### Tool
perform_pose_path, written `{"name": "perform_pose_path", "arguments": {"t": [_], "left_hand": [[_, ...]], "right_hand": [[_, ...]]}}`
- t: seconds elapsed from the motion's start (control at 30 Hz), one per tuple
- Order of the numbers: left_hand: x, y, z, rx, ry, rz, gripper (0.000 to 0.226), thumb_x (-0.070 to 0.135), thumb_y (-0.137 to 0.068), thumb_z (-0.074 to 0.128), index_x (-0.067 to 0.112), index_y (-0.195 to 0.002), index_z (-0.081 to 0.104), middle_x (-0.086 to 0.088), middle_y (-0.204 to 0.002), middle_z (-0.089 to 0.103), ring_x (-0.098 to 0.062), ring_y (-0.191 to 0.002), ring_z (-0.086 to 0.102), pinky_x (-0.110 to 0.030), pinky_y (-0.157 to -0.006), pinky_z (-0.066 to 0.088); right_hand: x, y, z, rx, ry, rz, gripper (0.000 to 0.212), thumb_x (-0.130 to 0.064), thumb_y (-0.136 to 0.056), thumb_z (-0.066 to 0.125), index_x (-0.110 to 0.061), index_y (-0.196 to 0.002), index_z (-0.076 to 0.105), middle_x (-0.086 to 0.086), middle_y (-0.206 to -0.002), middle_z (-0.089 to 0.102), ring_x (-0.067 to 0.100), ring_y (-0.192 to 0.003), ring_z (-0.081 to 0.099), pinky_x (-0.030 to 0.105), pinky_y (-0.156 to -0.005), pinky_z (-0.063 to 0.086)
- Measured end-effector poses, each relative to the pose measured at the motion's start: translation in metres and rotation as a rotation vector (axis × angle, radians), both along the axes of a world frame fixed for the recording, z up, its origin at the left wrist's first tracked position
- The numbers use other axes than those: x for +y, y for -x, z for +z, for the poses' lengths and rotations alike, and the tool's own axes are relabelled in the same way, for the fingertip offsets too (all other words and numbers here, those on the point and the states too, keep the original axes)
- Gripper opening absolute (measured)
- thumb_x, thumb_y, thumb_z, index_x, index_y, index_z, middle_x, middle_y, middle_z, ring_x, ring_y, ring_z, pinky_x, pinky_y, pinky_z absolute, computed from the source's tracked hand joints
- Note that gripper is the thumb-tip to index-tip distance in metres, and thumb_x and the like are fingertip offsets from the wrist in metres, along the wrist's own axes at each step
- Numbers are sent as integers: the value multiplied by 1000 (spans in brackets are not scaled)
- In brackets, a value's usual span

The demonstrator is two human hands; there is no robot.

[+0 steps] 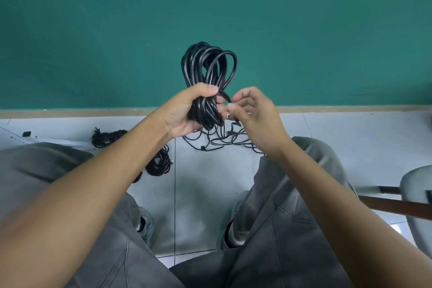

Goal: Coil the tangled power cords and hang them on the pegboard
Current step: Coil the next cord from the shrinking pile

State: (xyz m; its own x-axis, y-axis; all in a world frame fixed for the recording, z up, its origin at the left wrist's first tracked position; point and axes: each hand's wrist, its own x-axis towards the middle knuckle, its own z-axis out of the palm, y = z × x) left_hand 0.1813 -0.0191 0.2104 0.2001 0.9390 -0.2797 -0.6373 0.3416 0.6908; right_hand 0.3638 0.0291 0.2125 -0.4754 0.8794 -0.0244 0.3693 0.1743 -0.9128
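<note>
Black cord bundle (205,82), coiled in long loops, is held at centre frame against the green wall (93,30). Left hand (187,110) grips the bundle's lower part, fingers (211,91) curled fully round the strands, thumb side up; loops stand above the fist, shorter loop ends hang just below it. Right hand (254,110), just right of the bundle, pinches a free length of the same black cord between thumb and forefinger, remaining fingers loosely curled. That free length arcs from the bundle to the pinch.

Below the hands, a loose tangled cord (224,142) with small plugs lies spread on the pale tiled floor (198,182), close to the tan baseboard (70,113). Two coiled cords already lie on the floor at left of centre: one (105,139) nearer the wall, one (160,162) lower, partly hidden by the left forearm. Person is seated; grey trousers (292,217) fill the lower frame, shoes on the tiles between the knees. A grey chair (418,194) with a dark wooden rail sits at right edge. A white perforated panel (14,134) edge shows at far left.
</note>
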Motion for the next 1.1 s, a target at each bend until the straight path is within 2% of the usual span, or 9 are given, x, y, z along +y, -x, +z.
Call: {"name": "perform_pose_path", "arguments": {"t": [0.17, 0.33, 0.5, 0.6, 0.67, 0.8, 0.9, 1.0, 1.1], "left_hand": [[1, 2, -2, -5, 2, 48, 62, 24, -64, 76, 1, -118, 59, -4, -82, 62, -16, -71, 62, -35, -80, 60], [0, 1, -5, 169, 81, 78, 57, 25, -62, 77, 5, -113, 63, -11, -93, 72, -19, -77, 69, -29, -74, 62], [0, 0, -13, 264, 49, 42, 63, 25, -67, 75, 6, -126, 67, -6, -123, 72, -15, -100, 70, -28, -80, 60], [2, 0, -18, 319, 4, 12, 50, 33, -68, 75, 18, -116, 79, -12, -138, 66, -25, -119, 58, -43, -107, 49], [5, -1, -19, 361, -13, 27, 61, 36, -66, 75, 15, -123, 75, -18, -141, 62, -28, -117, 57, -41, -103, 50], [0, -6, -15, 405, -68, -43, 64, 26, -78, 65, 4, -137, 59, -13, -135, 68, -21, -125, 64, -36, -97, 58], [-2, -9, -10, 351, -33, -14, 49, 24, -76, 64, 0, -118, 62, -15, -109, 73, -22, -101, 75, -31, -76, 61], [0, -9, -10, 274, -34, 45, 52, 28, -63, 75, 3, -106, 62, -7, -92, 67, -23, -83, 71, -35, -83, 61], [1, -10, -5, 224, -74, 90, 24, 24, -83, 64, 10, -100, 73, 2, -89, 71, -18, -80, 69, -38, -88, 56]], "right_hand": [[2, -9, -13, -218, -78, 33, 9, -17, -98, 68, -20, -91, 62, -7, -86, 65, 12, -84, 62, 8, -73, 44], [7, -11, -14, -338, -85, 91, 10, -10, -99, 62, -18, -93, 64, -7, -85, 64, 15, -83, 65, 34, -81, 55], [18, -5, 7, 38, 40, -176, 12, -2, -99, 62, -13, -96, 68, 6, -97, 66, 32, -84, 74, 44, -76, 65], [18, 7, 23, 233, 106, -248, 10, 2, -95, 66, -7, -98, 71, 9, -94, 65, 27, -80, 75, 42, -73, 65], [18, 15, 31, 292, 109, -290, 9, 2, -94, 68, -2, -101, 72, 9, -91, 67, 22, -73, 75, 42, -71, 65], [19, 26, 41, 279, 47, -347, 6, -2, -90, 74, -7, -87, 75, 12, -85, 73, 23, -73, 76, 40, -66, 65], [20, 31, 45, 280, 1, -375, 11, -5, -88, 78, -10, -79, 73, 11, -79, 72, 23, -75, 74, 33, -66, 64], [16, 35, 36, 242, -36, -361, 14, -14, -94, 72, -14, -81, 73, 4, -74, 70, 20, -73, 71, 35, -70, 64], [-3, 36, 20, 174, 38, -226, 34, -38, -106, 51, -16, -90, 72, 1, -83, 74, 25, -85, 73, 48, -85, 61]]}}
